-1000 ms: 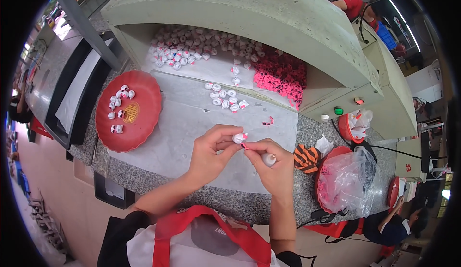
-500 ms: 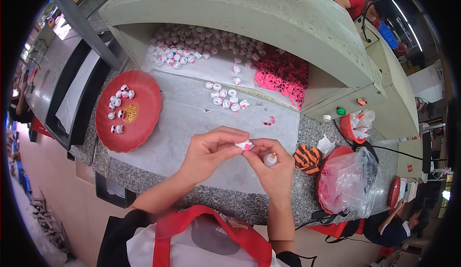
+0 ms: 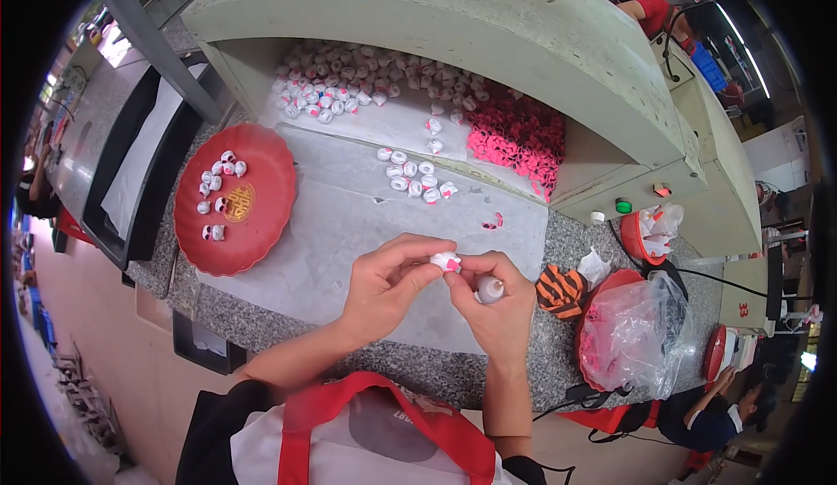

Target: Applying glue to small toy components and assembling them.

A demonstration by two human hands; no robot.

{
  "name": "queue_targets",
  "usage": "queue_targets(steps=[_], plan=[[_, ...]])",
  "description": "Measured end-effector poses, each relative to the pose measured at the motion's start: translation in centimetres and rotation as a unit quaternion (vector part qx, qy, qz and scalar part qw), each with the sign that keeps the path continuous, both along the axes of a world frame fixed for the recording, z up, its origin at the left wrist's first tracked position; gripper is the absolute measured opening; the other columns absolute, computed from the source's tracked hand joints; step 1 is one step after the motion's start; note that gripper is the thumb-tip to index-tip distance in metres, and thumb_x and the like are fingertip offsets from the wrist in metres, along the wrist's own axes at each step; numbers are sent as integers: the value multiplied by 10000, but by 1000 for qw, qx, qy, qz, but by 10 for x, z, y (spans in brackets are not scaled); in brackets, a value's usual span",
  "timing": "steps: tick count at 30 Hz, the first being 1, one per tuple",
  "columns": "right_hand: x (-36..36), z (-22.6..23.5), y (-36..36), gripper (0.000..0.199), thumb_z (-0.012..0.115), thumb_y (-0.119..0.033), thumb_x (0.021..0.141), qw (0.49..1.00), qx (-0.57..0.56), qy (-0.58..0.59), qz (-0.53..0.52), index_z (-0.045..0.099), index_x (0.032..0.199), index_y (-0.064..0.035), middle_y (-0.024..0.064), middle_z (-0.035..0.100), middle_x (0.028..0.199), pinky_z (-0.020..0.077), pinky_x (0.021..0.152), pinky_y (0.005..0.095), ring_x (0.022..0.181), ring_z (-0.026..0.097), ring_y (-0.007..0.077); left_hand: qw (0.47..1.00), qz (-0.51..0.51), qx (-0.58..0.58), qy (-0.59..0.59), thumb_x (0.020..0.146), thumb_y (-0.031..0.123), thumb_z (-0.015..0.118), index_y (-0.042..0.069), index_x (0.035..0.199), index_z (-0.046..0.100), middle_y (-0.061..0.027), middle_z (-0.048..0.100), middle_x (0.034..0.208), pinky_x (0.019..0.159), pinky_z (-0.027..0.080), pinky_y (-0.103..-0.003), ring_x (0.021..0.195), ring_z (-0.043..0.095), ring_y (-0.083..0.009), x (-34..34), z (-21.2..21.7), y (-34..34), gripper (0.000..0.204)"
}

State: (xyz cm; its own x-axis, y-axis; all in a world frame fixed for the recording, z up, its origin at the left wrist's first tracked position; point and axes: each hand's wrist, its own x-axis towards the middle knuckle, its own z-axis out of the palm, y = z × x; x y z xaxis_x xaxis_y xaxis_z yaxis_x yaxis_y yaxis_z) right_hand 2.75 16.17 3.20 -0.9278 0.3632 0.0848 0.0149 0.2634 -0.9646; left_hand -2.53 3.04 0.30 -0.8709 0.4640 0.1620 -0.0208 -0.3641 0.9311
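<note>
Above the paper-covered bench my left hand (image 3: pixel 384 286) pinches a small white figure piece (image 3: pixel 446 262) with a pink patch. The fingertips of my right hand (image 3: pixel 504 311) meet the same piece from the other side. Tucked in the right palm is a small white dropper bottle (image 3: pixel 490 290), its tip pointing up. Beyond my hands, several similar white pieces (image 3: pixel 413 169) lie grouped on the paper sheet (image 3: pixel 327 210). Two small pink bits (image 3: pixel 493 221) rest on the sheet ahead of my right hand.
A red scalloped plate (image 3: pixel 261 241) with several pieces stands on the left. Under the shelf (image 3: pixel 436 14) are heaps of white pieces (image 3: pixel 349 75) and pink parts (image 3: pixel 519 141). To the right are an orange-and-black striped cloth (image 3: pixel 560 291), a plastic bag (image 3: pixel 636 328) and a red cup (image 3: pixel 641 237).
The white piece has turned between my fingertips, and its pink patch sits differently. Both hands stay in nearly the same place. The whole view has shifted slightly.
</note>
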Motion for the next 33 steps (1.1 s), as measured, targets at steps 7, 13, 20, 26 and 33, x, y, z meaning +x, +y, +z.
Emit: queue_targets(steps=[7, 13, 20, 26, 33], plan=[[-1, -5, 0, 124, 645, 38, 700, 999, 38, 27, -5, 589, 806, 7, 37, 578, 777, 410, 536, 171, 617, 521, 52, 993, -28, 6, -117, 825, 10, 526, -44, 1059, 529, -134, 589, 964, 785, 486, -297, 914, 570, -182, -4, 4, -5, 240], [5, -2, -14, 194, 651, 52, 686, 993, -36, 115, 5, 563, 855, 13, 134, 581, 918, 453, 552, 207, 669, 561, 104, 966, -43, 71, -246, 803, -3, 560, -31, 1041, 519, -104, 598, 908, 745, 488, -246, 834, 581, -130, -1, 7, -12, 243], [5, -6, -6, 192, 640, 43, 709, 972, -198, 59, 115, 557, 882, 26, 141, 594, 892, 453, 534, 213, 675, 563, 134, 994, -98, -9, -38, 763, -40, 595, -28, 989, 536, -107, 607, 909, 722, 488, -235, 850, 593, -138, -1, 13, -34, 234], [-8, -12, -25, 147, 633, 32, 718, 970, -228, 1, 88, 556, 842, 13, 143, 601, 871, 450, 530, 216, 645, 559, 122, 997, -36, -50, -39, 765, -41, 591, -31, 976, 536, -102, 611, 895, 719, 489, -243, 823, 596, -130, -2, 13, -46, 218], [-15, -52, -22, 226, 639, -61, 747, 989, -117, -85, 34, 530, 936, 0, 95, 594, 903, 462, 562, 224, 617, 558, 104, 830, 263, -435, 231, 719, -38, 596, 25, 978, 577, -140, 576, 975, 746, 471, -287, 879, 582, -233, -48, -13, -110, 268]])
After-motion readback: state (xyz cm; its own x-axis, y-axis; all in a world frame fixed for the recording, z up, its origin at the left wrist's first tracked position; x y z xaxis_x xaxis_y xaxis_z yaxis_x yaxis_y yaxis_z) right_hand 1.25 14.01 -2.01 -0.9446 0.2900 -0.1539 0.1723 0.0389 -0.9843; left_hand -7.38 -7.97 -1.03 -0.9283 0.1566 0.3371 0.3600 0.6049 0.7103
